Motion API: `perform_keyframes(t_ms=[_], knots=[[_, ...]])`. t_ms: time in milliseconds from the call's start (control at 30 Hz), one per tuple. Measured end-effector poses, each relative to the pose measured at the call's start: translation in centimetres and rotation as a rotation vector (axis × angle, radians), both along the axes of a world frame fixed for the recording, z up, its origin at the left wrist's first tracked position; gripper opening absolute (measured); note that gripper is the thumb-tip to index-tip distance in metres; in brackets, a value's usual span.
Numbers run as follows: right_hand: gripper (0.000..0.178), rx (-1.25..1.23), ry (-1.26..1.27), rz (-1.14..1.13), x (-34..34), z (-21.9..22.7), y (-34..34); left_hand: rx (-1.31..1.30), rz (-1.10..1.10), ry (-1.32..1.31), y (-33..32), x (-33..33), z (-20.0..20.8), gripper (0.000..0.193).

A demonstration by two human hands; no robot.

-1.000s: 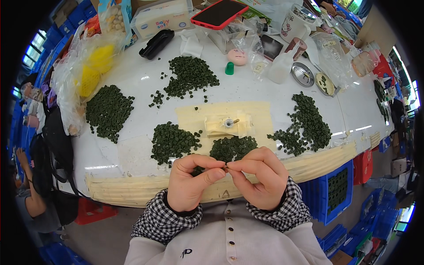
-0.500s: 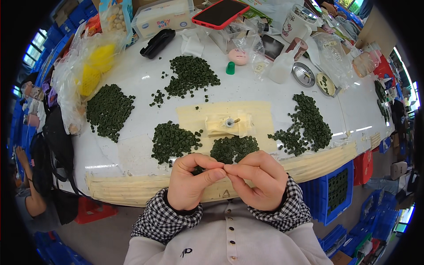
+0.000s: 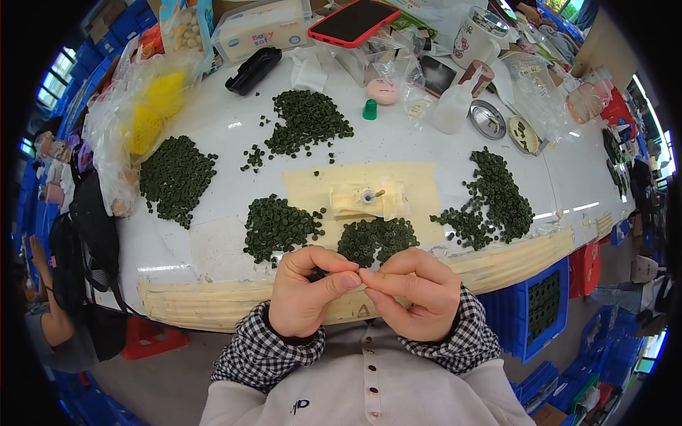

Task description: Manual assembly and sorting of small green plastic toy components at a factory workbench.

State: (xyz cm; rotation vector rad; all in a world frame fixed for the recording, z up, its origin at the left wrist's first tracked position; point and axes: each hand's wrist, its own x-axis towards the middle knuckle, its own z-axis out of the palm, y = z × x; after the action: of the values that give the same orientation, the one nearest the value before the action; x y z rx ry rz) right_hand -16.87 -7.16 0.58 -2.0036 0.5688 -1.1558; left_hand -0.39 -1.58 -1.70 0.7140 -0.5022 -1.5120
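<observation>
My left hand (image 3: 310,287) and my right hand (image 3: 418,290) meet fingertip to fingertip above the table's near edge. Each is closed in a pinch of thumb and forefinger; whatever lies between the tips is too small or too covered to make out. Just beyond them is a pile of small dark green ring-like pieces (image 3: 376,239), partly hidden by my fingers. Another green pile (image 3: 280,226) lies past my left hand. Behind the nearest pile, a taped pale block (image 3: 349,204) carries a metal collar with a thin peg (image 3: 379,193).
More green piles lie at far left (image 3: 176,181), at the back (image 3: 307,121) and at right (image 3: 501,199). A phone in a red case (image 3: 355,21), a white mug (image 3: 477,39) and a squeeze bottle (image 3: 455,110) stand at the back. A blue crate (image 3: 526,305) sits below the right edge.
My fingertips have shifted very slightly, the right hand's lowering a little and the tips parting by a hair. The piles and the block stay where they were.
</observation>
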Motion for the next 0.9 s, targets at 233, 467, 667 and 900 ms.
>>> perform_keyframes(t_ms=[233, 467, 667, 900], knots=[[0.017, 0.339, -0.089, 0.237, -0.9, -0.1, -1.0, -0.066, -0.212, -0.156, -0.3, 0.2, 0.2, 0.012], [0.018, -0.046, 0.137, 0.029, -1.4, 1.0, -1.2, -0.085, -0.138, -0.514, -0.3, 0.0, 1.0, 0.008], [0.02, -0.108, 0.147, -0.021, -1.3, 0.9, -1.3, -0.086, -0.095, -0.611, -0.3, -0.2, 1.5, 0.008], [0.018, -0.066, 0.13, -0.013, -1.2, 0.4, -1.2, -0.076, -0.083, -0.619, -0.3, -0.3, 1.5, 0.008]])
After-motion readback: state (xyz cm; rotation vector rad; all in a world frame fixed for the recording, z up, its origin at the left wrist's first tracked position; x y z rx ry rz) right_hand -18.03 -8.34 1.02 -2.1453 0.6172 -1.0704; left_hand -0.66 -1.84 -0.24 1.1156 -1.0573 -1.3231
